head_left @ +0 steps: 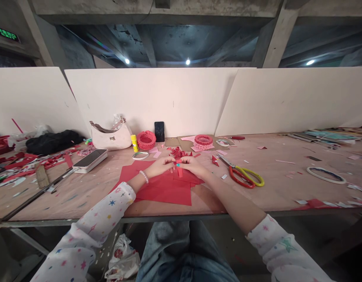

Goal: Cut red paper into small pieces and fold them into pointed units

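Both my hands meet over the middle of the table, fingers pinched on a small folded strip of red paper (180,172). My left hand (163,165), with a pink bead bracelet on its wrist, grips it from the left. From the right, my right hand (191,164) closes on the same strip. Under them lie flat sheets of red paper (166,192). Just beyond my fingers is a small heap of folded red paper pieces (177,152). My fingers partly hide the strip, so its exact folds cannot be made out.
Scissors (242,174) with red and yellow handles lie to the right. Behind stand a yellow glue stick (134,143), red woven paper rings (146,140), a black phone (159,131) and a white handbag (111,137). A power bank (91,160) and tape rolls (326,175) also lie about.
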Action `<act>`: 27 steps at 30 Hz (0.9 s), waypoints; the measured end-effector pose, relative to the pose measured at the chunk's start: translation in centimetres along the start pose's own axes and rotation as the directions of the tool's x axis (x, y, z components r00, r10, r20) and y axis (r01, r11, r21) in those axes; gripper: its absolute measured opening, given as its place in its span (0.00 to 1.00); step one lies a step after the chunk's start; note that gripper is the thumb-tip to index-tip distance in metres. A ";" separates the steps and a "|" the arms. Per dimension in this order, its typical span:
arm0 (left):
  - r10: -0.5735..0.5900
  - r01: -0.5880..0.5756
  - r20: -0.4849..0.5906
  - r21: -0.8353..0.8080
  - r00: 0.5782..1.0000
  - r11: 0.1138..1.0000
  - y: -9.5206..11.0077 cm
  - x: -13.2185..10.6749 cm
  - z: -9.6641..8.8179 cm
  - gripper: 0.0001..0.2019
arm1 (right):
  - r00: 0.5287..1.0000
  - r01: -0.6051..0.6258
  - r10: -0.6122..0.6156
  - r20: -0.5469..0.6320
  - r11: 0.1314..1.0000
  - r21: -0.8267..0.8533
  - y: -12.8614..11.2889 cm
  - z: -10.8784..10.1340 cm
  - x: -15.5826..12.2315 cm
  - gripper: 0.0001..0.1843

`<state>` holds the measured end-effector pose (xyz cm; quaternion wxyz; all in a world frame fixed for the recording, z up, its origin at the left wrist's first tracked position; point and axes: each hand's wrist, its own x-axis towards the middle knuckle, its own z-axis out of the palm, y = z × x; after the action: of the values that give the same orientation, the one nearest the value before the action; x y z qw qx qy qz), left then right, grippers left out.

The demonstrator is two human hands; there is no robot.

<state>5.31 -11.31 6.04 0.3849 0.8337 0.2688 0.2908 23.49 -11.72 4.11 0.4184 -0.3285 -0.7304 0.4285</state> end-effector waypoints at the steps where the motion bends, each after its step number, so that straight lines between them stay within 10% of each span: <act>1: 0.001 -0.001 0.002 0.006 1.000 1.000 0.0 0.0 0.0 0.12 | 1.000 0.000 0.000 0.002 1.000 0.001 0.0 0.0 0.0 0.12; 27: 0.026 -0.026 0.016 0.005 1.000 1.000 -0.5 0.0 0.1 0.10 | 1.000 -0.021 0.021 0.008 1.000 -0.020 0.0 0.0 0.0 0.12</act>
<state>5.25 -11.11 5.59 0.3810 0.8404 0.2555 0.2886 23.49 -11.74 4.09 0.4076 -0.3385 -0.7327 0.4270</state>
